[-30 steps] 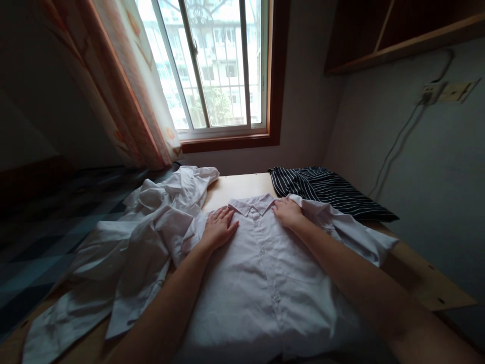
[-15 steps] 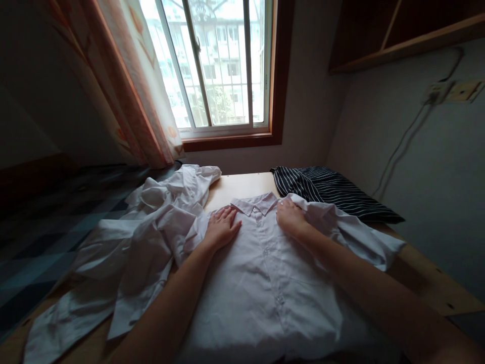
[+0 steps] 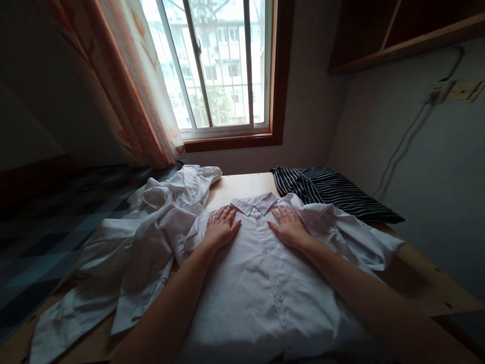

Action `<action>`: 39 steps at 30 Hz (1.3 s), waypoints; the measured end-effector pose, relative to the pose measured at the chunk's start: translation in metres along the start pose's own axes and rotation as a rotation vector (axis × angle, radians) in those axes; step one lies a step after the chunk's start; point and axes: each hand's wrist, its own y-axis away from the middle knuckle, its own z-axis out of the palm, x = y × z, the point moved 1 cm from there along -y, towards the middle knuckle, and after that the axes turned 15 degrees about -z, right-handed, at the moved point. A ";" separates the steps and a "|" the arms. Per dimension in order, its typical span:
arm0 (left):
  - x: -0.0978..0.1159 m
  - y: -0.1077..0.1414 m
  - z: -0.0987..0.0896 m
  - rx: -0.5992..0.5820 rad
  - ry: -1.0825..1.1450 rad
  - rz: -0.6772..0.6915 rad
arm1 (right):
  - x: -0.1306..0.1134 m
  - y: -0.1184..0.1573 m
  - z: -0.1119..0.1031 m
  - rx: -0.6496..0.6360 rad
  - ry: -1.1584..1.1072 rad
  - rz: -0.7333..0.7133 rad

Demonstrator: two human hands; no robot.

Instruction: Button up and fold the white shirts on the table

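A white button-up shirt (image 3: 257, 283) lies front side up before me, its collar at the far end and its button placket running toward me. My left hand (image 3: 222, 226) rests flat on the shirt's left shoulder area beside the collar, fingers spread. On the other side of the placket, my right hand (image 3: 288, 226) lies flat on the upper chest, fingers apart. Neither hand grips the cloth. One sleeve stretches out to the right; the near hem is dim at the bottom edge of the view.
Crumpled white clothing (image 3: 147, 237) lies to the left. A black-and-white striped cloth (image 3: 333, 189) is at the back right of the wooden table (image 3: 242, 181). A dark checked bedspread (image 3: 49, 242) lies far left. Beyond are a window (image 3: 223, 65) and an orange curtain (image 3: 125, 91).
My right hand has shifted slightly toward the placket and down from the shoulder, and its bent fingers have spread flat. My left hand stays in place.
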 end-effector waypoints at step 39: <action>0.102 -0.004 0.008 -0.068 0.065 0.231 | 0.050 0.036 -0.083 -0.187 -0.475 -0.244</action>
